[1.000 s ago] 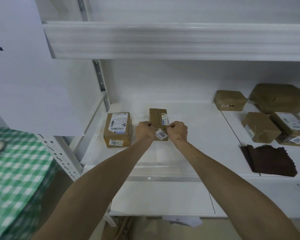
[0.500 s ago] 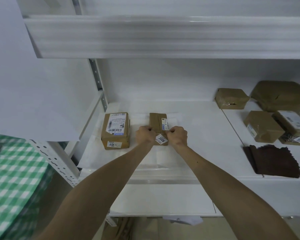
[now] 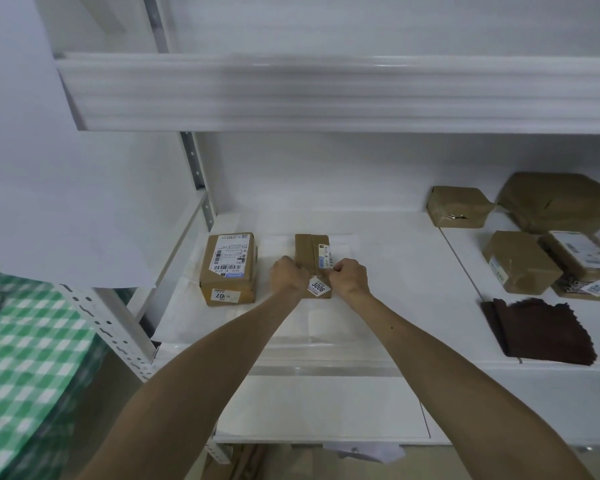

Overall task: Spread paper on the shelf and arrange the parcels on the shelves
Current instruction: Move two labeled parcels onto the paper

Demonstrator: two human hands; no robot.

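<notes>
Head view: left hand [image 3: 286,277] and right hand [image 3: 349,277] each hold a closed grip on the parcel [image 3: 310,251] tagged "3006" on the papered shelf [image 3: 388,271]; neighbouring box [image 3: 230,268] reads "07".

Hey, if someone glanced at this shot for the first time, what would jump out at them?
Two hands, left and right, gripping a small brown parcel mid-shelf, a white tag between them. A bigger labelled box sits to its left; more brown parcels cluster at far right.
</notes>
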